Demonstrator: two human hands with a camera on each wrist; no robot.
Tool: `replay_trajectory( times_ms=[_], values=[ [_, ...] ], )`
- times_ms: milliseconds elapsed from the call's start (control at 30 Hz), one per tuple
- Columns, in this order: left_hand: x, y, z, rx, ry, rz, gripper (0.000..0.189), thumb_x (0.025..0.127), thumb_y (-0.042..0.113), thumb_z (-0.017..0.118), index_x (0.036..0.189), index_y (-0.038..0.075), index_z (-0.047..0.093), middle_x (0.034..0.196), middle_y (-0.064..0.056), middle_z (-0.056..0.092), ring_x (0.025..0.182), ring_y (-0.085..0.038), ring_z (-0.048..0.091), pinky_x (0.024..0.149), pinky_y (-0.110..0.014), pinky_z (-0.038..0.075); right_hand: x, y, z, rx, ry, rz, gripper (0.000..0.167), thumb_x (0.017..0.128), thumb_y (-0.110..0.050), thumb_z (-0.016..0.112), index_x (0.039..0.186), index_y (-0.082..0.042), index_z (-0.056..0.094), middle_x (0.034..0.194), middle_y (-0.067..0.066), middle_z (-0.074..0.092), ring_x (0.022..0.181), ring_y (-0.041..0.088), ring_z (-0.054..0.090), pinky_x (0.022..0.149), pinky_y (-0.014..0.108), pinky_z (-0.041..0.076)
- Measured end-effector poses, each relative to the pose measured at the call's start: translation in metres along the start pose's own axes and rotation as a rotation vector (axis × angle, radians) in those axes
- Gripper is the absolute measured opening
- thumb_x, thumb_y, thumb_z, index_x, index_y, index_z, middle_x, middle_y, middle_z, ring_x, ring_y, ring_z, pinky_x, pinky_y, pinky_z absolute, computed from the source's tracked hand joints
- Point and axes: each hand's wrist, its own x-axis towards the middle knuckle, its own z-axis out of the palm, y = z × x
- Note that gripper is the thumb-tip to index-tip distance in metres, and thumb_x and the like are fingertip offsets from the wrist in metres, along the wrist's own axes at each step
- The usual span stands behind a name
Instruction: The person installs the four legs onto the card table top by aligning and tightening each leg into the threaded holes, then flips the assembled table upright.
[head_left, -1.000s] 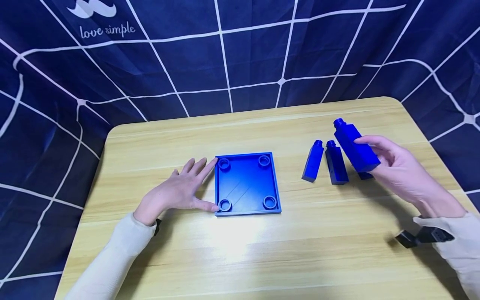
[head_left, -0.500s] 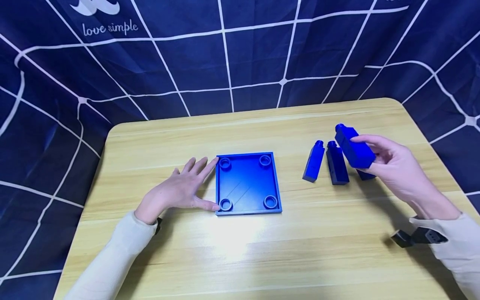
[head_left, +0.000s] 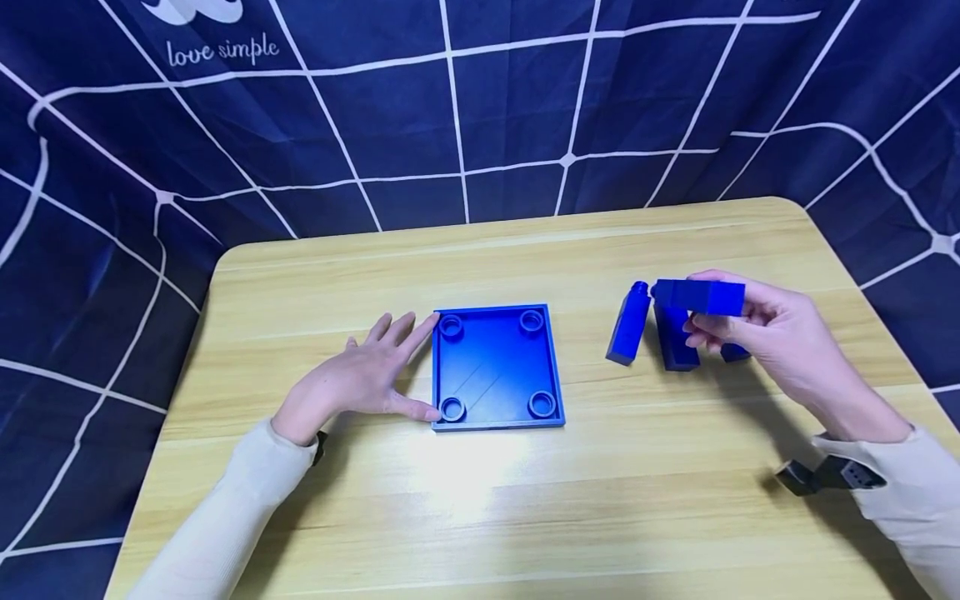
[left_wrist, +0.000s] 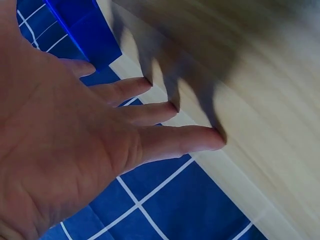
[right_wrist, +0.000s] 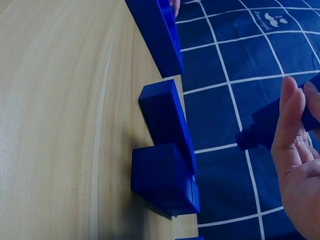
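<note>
A flat blue square tabletop point(head_left: 498, 367), with a raised rim and a round socket in each corner, lies on the wooden table. My left hand point(head_left: 348, 390) is spread at its left side; thumb and index finger touch its edge, and the other fingertips rest on the wood. Over on the right, my right hand point(head_left: 787, 346) pinches a blue square leg point(head_left: 701, 297) above the table, its narrow threaded end point(right_wrist: 245, 140) pointing left. Under and beside it lie more blue legs: one at left point(head_left: 628, 325), a middle leg point(head_left: 678, 346) partly covered, and a mostly hidden leg point(head_left: 735, 352).
The wooden table point(head_left: 480, 517) has rounded far corners. A dark blue cloth point(head_left: 517, 108) with white lines hangs behind it and at both sides. A small black device point(head_left: 828, 477) sits at my right wrist.
My right hand has turned the held leg from pointing up and away to lying nearly level, threaded end left, and lowered it slightly. The left hand and the tabletop stay put.
</note>
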Motion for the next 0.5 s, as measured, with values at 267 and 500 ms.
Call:
replay_trajectory(
  times_ms=[267, 500],
  values=[
    [0.002, 0.002, -0.001, 0.000, -0.040, -0.036, 0.138, 0.081, 0.082, 0.079, 0.178, 0.026, -0.003, 0.180, -0.023, 0.004, 0.161, -0.057, 0.002, 0.105, -0.092, 0.021, 0.001, 0.003, 0.007, 0.001, -0.039, -0.032, 0.015, 0.104, 0.013, 0.064, 0.117, 0.010, 0.071, 0.076, 0.018, 0.073, 0.056, 0.018, 0.066, 0.049, 0.028, 0.050],
    [0.003, 0.001, 0.000, 0.006, -0.035, -0.032, 0.138, 0.081, 0.082, 0.079, 0.178, 0.025, -0.003, 0.181, -0.022, 0.004, 0.161, -0.057, 0.003, 0.105, -0.092, 0.022, 0.002, 0.003, 0.013, -0.236, 0.068, 0.016, 0.025, 0.103, 0.003, 0.073, 0.126, -0.004, 0.077, 0.094, 0.004, 0.074, 0.078, 0.016, 0.069, 0.065, 0.022, 0.054]
  ],
)
